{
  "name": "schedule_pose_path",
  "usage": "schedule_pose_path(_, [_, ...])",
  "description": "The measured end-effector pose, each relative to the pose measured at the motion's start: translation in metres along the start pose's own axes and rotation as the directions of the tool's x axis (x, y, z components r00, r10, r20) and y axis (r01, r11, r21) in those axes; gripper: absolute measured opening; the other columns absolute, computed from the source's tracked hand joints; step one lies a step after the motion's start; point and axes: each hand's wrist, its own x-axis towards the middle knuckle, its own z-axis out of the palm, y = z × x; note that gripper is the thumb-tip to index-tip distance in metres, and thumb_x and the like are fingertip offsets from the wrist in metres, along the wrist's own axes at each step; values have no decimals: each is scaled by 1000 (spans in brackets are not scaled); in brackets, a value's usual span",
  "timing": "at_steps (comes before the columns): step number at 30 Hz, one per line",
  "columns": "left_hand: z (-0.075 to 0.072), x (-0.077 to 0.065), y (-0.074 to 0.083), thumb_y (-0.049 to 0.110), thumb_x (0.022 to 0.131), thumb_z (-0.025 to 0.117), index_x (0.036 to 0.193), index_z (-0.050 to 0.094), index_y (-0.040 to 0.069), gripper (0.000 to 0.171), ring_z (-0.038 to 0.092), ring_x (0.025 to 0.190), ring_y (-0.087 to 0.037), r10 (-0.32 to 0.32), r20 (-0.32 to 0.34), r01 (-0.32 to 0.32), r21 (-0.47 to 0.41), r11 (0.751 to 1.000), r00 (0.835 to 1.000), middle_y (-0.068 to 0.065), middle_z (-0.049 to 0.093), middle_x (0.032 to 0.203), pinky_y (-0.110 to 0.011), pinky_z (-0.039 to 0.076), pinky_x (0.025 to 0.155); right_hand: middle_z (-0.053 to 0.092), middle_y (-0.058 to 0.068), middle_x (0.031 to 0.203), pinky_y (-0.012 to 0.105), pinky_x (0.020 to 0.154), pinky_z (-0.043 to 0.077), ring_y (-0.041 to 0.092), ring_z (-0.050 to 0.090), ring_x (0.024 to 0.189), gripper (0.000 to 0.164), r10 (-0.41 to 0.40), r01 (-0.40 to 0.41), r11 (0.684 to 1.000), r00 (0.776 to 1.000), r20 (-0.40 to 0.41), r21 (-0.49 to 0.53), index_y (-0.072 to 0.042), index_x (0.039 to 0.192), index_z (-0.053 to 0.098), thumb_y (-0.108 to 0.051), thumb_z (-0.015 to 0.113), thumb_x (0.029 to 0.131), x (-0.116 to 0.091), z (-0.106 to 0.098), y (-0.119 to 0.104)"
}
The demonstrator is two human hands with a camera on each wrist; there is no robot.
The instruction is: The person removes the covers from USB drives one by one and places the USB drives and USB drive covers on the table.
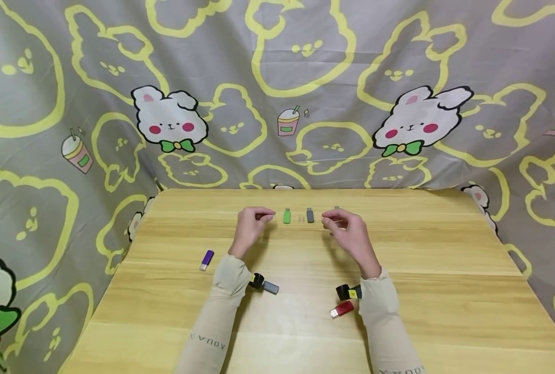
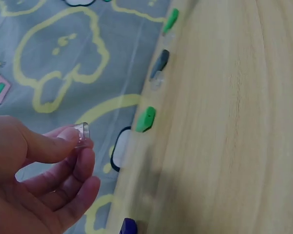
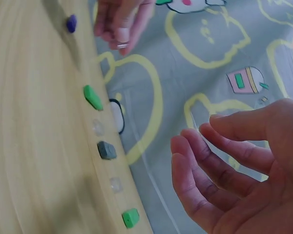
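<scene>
My left hand [image 1: 251, 228] pinches a small clear plastic cap [image 2: 83, 133] between thumb and index finger, raised above the table. To its right stands a row near the far edge: a green USB stick [image 1: 287, 216], a clear cap [image 3: 97, 127], a dark grey USB stick [image 1: 310, 215], another clear cap [image 3: 115, 185] and a second green USB stick [image 3: 131, 218]. My right hand [image 1: 351, 235] hovers by the right end of this row and partly covers it in the head view. Its fingers are loosely bent, with nothing between them and the thumb.
On the wooden table [image 1: 446, 311] lie a purple USB stick [image 1: 207, 260] to the left, a grey one [image 1: 271, 287] beside the left wrist camera and a red one [image 1: 341, 309] beside the right wrist camera. A patterned curtain [image 1: 230, 62] hangs behind the far edge.
</scene>
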Motion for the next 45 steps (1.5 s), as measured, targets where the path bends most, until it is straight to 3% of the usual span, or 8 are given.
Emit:
schedule_pose_path(4, [8,11,-3,1,93,74,98,81,2,9,72,83,-21,0,36,-3,108,994,999,-12,78,97,-29,59,70,73,23,102,47,77,62,40,71,91,21,19,-19,999,1000,2,25,5,114,72,-10,67,101,-1,-6,4])
schedule_pose_path(14, [21,31,-4,-1,91,74,91,81,2,8,73,89,-26,4,104,-33,270,962,995,-8,78,88,-40,59,86,73,23,104,48,81,61,41,69,96,22,63,-61,996,998,-19,66,4,115,73,-11,67,101,-3,-20,10])
schedule_pose_path(17, [22,34,-4,0,90,75,88,81,4,8,72,88,-25,-19,116,-17,301,953,993,-6,77,86,-40,58,85,73,23,104,39,79,62,36,70,94,21,70,-68,996,997,-31,61,4,114,73,-12,68,101,-4,-25,10])
schedule_pose_path(22, [22,36,-5,1,91,75,88,81,4,7,72,89,-26,-27,121,-15,332,943,992,-7,77,87,-41,58,85,71,28,105,23,74,59,16,69,86,23,87,-86,995,996,-26,54,8,115,71,-8,66,101,-6,-28,1])
schedule_pose_path(26, [24,35,-7,0,91,75,90,81,3,8,72,89,-26,-7,108,-30,332,943,994,-7,77,88,-41,58,86,70,32,104,38,78,62,12,67,83,20,78,-77,996,997,-25,43,11,114,70,-3,64,100,-9,-30,-13])
schedule_pose_path(29, [26,34,-7,-1,91,75,91,81,3,6,72,88,-26,11,98,-43,330,943,995,-7,77,88,-41,58,85,71,30,103,48,81,61,12,67,82,20,69,-68,997,997,-34,30,11,114,70,-4,65,100,-9,-30,-10])
schedule_pose_path(36, [19,27,-5,3,95,71,101,79,-1,10,70,90,-24,23,94,-44,225,973,995,-10,76,96,-38,57,83,74,20,104,32,76,62,29,71,91,23,57,-57,998,997,-45,5,6,115,72,-12,68,100,-4,-26,9])
schedule_pose_path(45, [2,4,6,8,99,69,108,77,0,15,68,90,-23,83,90,-84,11,996,992,-10,76,99,-37,57,82,73,19,105,32,75,62,41,70,96,19,32,-32,999,999,-31,-13,2,113,73,-12,68,100,-5,-24,7])
